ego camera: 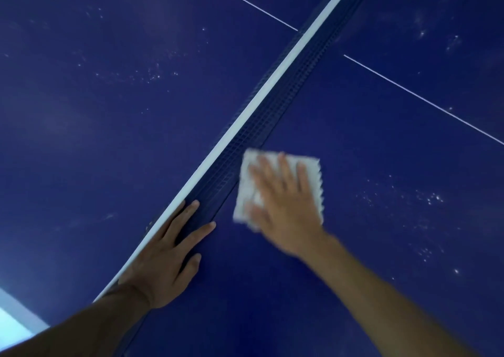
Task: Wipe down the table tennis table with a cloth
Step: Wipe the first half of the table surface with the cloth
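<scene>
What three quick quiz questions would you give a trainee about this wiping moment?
1. True or false: the right hand presses the cloth flat on the table.
2. Pick one: the left hand rests on A) the net, B) the cloth, C) a paddle.
3. Fill in: white specks show on the table on ___ sides of the net.

Key: 1 true; 2 A; 3 both.
</scene>
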